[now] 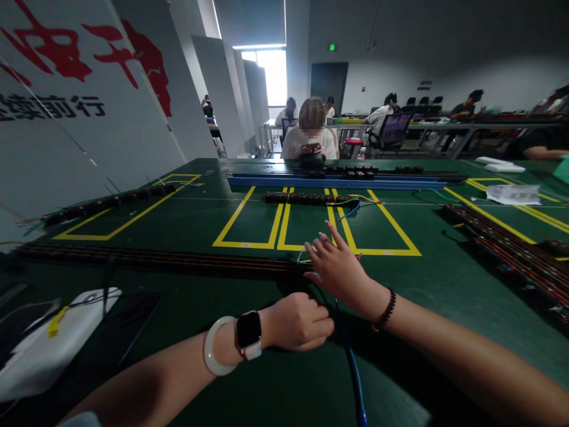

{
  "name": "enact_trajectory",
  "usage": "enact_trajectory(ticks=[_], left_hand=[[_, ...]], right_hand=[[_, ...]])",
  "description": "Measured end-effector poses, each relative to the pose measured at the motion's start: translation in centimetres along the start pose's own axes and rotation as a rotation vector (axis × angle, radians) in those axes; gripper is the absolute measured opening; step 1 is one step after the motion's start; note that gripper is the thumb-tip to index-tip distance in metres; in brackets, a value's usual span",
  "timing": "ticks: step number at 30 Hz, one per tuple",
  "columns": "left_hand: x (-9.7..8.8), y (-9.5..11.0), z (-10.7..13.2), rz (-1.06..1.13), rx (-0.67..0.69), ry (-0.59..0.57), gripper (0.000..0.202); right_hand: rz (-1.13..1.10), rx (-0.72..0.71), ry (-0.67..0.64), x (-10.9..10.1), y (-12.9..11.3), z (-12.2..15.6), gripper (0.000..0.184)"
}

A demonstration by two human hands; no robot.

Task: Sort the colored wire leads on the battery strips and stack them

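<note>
My left hand (297, 322) is curled closed in front of me, pinching dark wires near a blue cable (355, 379) that runs toward me over the green table. A smartwatch and a pale bangle sit on that wrist. My right hand (335, 267) rests just beyond it at the right end of a long dark terminal strip (155, 260), fingers bent over thin green and red wires (303, 260). Its fingertips hide what they touch. A dark bead bracelet circles the right wrist.
Yellow marked boxes (249, 228) and more terminal strips (306, 197) lie ahead, with a blue rail (338, 181) behind. Further strips (511, 249) run at the right. A white bag (48, 344) lies at the left. A seated person (311, 133) faces me across the table; others work farther back.
</note>
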State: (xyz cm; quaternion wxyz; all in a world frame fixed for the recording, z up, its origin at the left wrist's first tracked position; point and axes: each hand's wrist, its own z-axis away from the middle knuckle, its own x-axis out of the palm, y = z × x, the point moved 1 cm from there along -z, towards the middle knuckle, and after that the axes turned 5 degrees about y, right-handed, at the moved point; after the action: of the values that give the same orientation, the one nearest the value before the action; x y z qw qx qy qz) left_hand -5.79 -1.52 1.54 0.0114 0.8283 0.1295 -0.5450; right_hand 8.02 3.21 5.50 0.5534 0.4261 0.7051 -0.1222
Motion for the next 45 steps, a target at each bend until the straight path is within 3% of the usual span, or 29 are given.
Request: enact_trajectory(ticks=[5, 8, 12, 15, 18, 23, 28, 35, 39, 45], left_hand=[[-0.5, 0.2, -0.5, 0.285, -0.268, -0.002, 0.020], [-0.7, 0.5, -0.9, 0.630, -0.577, -0.009, 0.019], [0.0, 0.9, -1.2, 1.291, -0.980, -0.017, 0.026], [0.5, 1.1, -1.5, 1.631, -1.164, 0.016, 0.024], [0.5, 1.0, -1.9, 1.769, -1.279, 0.104, 0.021], [1.1, 0.7, -3.0, 1.751, -1.337, 0.196, 0.022], [2.1, 0.7, -4.0, 1.650, -1.376, 0.270, 0.020], [2.2, 0.8, -4.3, 1.657, -1.415, 0.336, 0.034], [1.9, 0.9, -4.8, 1.763, -1.511, 0.489, 0.025], [2.6, 1.2, -5.5, 2.050, -1.415, 0.644, 0.023]], right_hand=[[-0.086, 0.215, -0.193, 1.3, 2.4, 2.9, 0.061], [-0.160, 0.207, -0.263, 1.9, 3.3, 3.8, 0.055], [-0.340, 0.134, -0.346, 1.6, 3.9, 3.7, 0.039], [-0.462, 0.149, -0.421, 1.3, 4.6, 3.6, 0.035], [-0.551, 0.178, -0.473, 1.2, 5.5, 3.5, 0.034], [-0.780, 0.142, -0.541, 0.7, 7.5, 3.4, 0.038], [-1.058, 0.129, -0.663, 0.8, 8.6, 3.5, 0.028], [-0.917, 0.078, -0.680, 0.0, 7.2, 3.5, 0.017], [-0.989, 0.076, -0.749, -0.1, 6.4, 3.7, 0.018], [-0.982, 0.104, -0.698, 0.3, 5.4, 4.1, 0.021]])
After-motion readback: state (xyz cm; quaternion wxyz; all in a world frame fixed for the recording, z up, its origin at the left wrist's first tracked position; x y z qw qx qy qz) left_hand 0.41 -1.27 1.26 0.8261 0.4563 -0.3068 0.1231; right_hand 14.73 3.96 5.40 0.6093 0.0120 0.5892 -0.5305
